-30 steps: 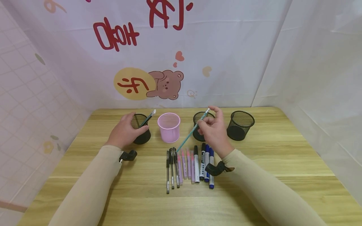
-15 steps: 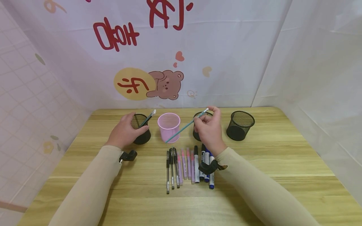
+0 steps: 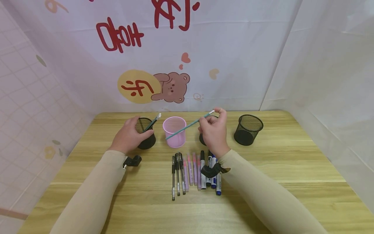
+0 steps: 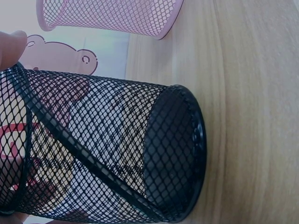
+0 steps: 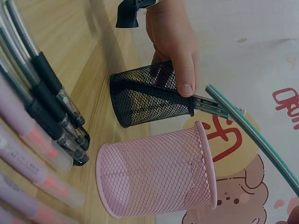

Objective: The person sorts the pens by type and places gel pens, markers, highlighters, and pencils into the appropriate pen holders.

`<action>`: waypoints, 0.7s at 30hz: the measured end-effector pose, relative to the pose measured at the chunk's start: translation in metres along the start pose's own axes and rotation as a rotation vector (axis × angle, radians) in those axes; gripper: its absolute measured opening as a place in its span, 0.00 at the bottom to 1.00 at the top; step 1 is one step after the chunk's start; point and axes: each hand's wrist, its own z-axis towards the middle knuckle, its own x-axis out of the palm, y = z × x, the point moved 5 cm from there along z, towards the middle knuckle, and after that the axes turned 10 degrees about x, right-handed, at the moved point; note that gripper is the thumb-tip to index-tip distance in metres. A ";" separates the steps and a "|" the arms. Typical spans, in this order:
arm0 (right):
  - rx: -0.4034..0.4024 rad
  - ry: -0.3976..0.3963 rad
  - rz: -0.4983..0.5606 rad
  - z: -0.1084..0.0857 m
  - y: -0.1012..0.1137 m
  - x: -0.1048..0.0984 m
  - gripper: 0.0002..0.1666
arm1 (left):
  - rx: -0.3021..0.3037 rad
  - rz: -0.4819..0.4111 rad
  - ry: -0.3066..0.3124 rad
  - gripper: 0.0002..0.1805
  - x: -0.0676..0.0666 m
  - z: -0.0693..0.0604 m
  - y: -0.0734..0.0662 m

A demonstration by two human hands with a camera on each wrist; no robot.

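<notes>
My left hand (image 3: 128,136) grips the leftmost black mesh pen holder (image 3: 148,143), thumb on its near side. Inside that holder lean a few pencils (image 3: 153,123) with white ends; the right wrist view shows their ends sticking out past the rim. My right hand (image 3: 216,135) pinches a teal pencil (image 3: 191,124) near its white end. Its other end points left and down, in front of the pink mesh pen holder (image 3: 177,142) in the head view. In the right wrist view the tip of the teal pencil (image 5: 257,140) appears near the leftmost holder's mouth.
Behind the right hand a black mesh holder (image 3: 202,139) is partly hidden; another black mesh holder (image 3: 247,131) stands farther right. In front lie black gel pens (image 3: 177,177), pink-purple highlighters (image 3: 193,172) and markers (image 3: 203,175) in a row on the wooden table (image 3: 146,211).
My right hand has shifted left with the teal pencil, whose lower end swung left and up from above the pens to before the pink holder. The left hand stays on its holder.
</notes>
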 end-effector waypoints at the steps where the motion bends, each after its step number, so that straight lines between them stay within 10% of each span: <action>1: 0.000 -0.008 0.010 0.001 0.000 0.001 0.28 | 0.000 0.001 0.001 0.64 0.000 0.000 0.000; 21: -0.024 -0.077 -0.004 0.008 0.006 0.029 0.20 | -0.007 -0.004 0.007 0.64 -0.001 0.000 -0.002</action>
